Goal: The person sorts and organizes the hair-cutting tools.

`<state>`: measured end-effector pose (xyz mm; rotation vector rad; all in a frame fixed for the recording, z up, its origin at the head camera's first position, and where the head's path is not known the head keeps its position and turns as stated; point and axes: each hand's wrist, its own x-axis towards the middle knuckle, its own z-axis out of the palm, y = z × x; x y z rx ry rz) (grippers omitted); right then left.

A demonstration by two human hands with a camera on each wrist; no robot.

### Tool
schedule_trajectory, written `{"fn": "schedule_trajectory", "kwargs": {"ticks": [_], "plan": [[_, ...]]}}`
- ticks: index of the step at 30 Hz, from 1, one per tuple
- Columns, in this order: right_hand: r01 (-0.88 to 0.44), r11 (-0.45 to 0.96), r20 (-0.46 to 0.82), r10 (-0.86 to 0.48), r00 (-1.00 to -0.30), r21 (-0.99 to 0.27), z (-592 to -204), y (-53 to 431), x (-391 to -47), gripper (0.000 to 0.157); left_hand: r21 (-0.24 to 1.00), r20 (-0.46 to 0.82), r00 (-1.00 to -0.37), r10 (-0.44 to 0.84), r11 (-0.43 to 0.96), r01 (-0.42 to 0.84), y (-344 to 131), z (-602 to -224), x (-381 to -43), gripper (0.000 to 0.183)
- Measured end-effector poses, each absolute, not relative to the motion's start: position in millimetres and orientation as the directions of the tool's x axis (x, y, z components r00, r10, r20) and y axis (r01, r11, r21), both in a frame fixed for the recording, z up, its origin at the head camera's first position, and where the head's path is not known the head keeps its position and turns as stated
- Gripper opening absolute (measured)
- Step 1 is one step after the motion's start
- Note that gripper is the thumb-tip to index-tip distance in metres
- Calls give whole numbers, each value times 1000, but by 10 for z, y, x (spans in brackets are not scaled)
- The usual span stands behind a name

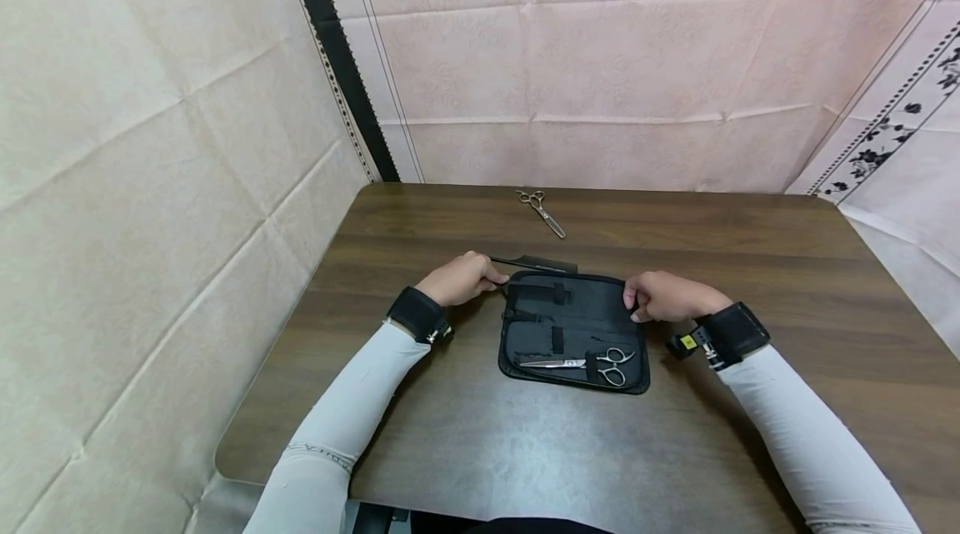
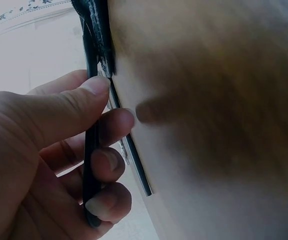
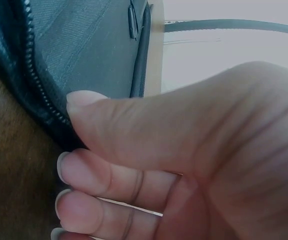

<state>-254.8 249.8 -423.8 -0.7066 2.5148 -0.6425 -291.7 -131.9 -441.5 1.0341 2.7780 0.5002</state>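
An opened black zip case (image 1: 592, 313) lies flat on the table, with elastic loops inside. Silver hair scissors (image 1: 615, 357) sit under a loop along its near side. At the case's far left corner, my left hand (image 1: 467, 277) grips a slim black strip (image 2: 90, 150), the fingers curled round it; whether it is part of the case I cannot tell. My right hand (image 1: 667, 296) pinches the case's right edge, the thumb (image 3: 96, 112) inside and the fingers outside by the zip (image 3: 44, 102). Just beyond the case lies a black comb (image 1: 551, 265).
Thinning scissors (image 1: 542, 213) lie near the back of the brown wooden table (image 1: 420, 226). Patterned cloth (image 1: 600, 59) hangs behind the table, and more cloth (image 1: 135, 209) hangs on the left. The table's near edge (image 1: 450, 513) runs below my forearms.
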Motion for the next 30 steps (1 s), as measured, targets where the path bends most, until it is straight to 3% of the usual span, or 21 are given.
{"fn": "schedule_trajectory", "kwargs": {"ticks": [30], "plan": [[-361, 765, -297, -568, -767, -533, -4240, 2499, -2565, 12, 356, -27, -760, 649, 717, 600, -1276, -4405, -2906, 31]]}}
